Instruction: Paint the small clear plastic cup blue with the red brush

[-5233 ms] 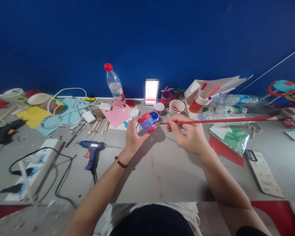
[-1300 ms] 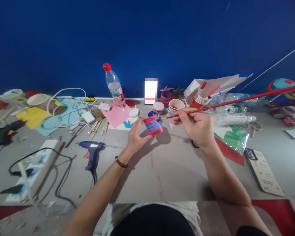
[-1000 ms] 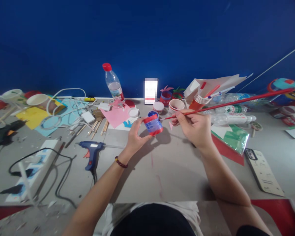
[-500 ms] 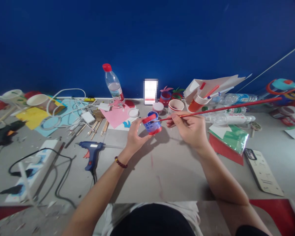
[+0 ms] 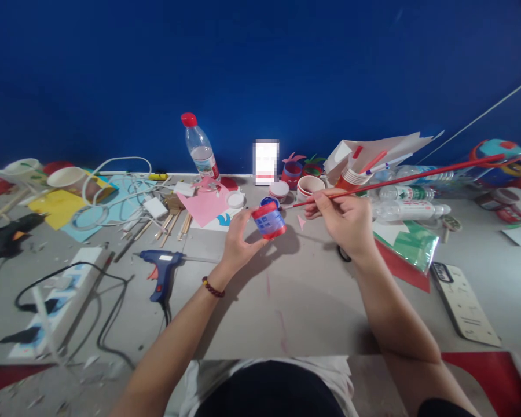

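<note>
My left hand point(image 5: 238, 237) grips a small cylinder, painted blue round the middle with red bands at top and bottom point(image 5: 269, 220), by its left side; it tilts above the table. Just behind it shows a small round pot with blue paint point(image 5: 270, 202), partly hidden. A long red paintbrush point(image 5: 399, 175) is pinched in my right hand point(image 5: 341, 223). Its tip points left, close to the pot and the cylinder's upper right edge; I cannot tell whether it touches either. A white paper cup with a red band point(image 5: 311, 187) stands behind my right hand.
On the left lie a blue glue gun point(image 5: 162, 272), a power strip point(image 5: 65, 301) and loose cables. A bottle with a red cap point(image 5: 202, 150) stands near the blue wall. Clear plastic bottles point(image 5: 410, 209), green paper point(image 5: 410, 243) and a phone point(image 5: 466, 304) are on the right.
My right hand has drawn the brush to the right, taking its tip off the front of the cylinder to its upper right edge. My left hand and the cylinder stay nearly still.
</note>
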The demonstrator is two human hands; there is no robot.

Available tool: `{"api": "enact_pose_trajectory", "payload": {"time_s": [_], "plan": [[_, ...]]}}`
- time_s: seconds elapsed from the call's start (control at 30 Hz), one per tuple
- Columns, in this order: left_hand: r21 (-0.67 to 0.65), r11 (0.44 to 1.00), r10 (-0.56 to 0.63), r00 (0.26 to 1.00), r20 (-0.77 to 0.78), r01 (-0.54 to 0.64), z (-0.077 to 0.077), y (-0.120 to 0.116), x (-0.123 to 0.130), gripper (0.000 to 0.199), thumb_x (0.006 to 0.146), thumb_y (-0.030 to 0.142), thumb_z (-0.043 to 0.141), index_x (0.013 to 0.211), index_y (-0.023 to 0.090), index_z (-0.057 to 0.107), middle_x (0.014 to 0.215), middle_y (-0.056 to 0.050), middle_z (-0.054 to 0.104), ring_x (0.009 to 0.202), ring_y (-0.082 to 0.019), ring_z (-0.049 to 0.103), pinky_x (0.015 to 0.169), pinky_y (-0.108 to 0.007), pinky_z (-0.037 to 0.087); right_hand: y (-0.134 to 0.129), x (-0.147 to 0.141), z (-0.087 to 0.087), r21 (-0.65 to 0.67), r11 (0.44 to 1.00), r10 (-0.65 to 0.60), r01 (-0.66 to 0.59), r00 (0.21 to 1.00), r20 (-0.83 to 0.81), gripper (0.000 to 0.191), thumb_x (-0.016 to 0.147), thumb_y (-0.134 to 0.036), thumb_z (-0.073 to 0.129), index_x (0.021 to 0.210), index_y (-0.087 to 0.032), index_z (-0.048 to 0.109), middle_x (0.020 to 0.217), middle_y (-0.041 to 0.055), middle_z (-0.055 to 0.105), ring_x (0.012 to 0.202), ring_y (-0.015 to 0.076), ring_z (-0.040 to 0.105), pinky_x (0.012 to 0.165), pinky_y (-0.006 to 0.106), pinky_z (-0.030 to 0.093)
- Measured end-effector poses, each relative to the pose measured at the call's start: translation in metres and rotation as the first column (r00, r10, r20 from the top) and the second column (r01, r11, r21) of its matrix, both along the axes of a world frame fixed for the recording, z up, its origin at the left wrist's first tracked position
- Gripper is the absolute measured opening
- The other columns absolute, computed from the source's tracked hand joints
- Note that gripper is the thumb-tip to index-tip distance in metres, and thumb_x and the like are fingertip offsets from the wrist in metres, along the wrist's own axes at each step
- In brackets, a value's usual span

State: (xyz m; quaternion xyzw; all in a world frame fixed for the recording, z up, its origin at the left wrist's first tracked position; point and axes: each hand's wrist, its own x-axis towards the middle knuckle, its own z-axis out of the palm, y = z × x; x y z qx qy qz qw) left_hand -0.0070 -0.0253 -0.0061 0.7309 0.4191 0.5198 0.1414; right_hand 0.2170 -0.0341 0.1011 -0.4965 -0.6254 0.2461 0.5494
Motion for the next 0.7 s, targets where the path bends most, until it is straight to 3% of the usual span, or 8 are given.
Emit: {"api": "enact_pose_trajectory", "payload": {"time_s": [0.33, 0.53, 0.7], "plan": [[0.009, 0.998, 0.058, 0.996, -0.062, -0.058, -0.003, 0.002, 0.003, 0.064, 0.077, 0.038, 0.077, 0.132, 0.027, 0.048, 0.126, -0.010, 0.062, 0.117, -0.029, 0.060, 0.102, -0.049, 0.049, -0.019, -0.019, 0.011, 0.112, 0.988, 0.091, -0.104, 0.989, 0.115, 0.023, 0.092, -0.029, 0.059, 0.076, -0.019, 0.072, 0.077, 0.0040, 0.077, 0.060, 0.0171, 0.072, 0.058, 0.030, 0.065], [-0.017, 0.995, 0.095, 0.995, -0.008, -0.095, -0.003, -0.001, 0.002, 0.070, 0.074, 0.042, 0.081, 0.133, 0.026, 0.047, 0.124, -0.011, 0.062, 0.116, -0.029, 0.061, 0.100, -0.050, 0.051, -0.011, -0.009, 0.008, 0.178, 0.984, -0.071, 0.030, 0.971, 0.229, 0.026, 0.093, -0.028, 0.058, 0.072, -0.018, 0.070, 0.071, 0.0049, 0.075, 0.060, 0.0183, 0.071, 0.059, 0.032, 0.061], [0.000, 0.996, 0.084, 0.996, -0.006, -0.084, 0.001, -0.002, 0.003, 0.067, 0.075, 0.037, 0.081, 0.132, 0.027, 0.047, 0.123, -0.010, 0.062, 0.115, -0.029, 0.060, 0.100, -0.051, 0.051, -0.010, -0.011, 0.005, 0.180, 0.984, -0.063, 0.003, 0.943, 0.328, 0.025, 0.093, -0.024, 0.056, 0.073, -0.020, 0.070, 0.074, 0.0047, 0.075, 0.066, 0.0196, 0.071, 0.060, 0.032, 0.057]]}}
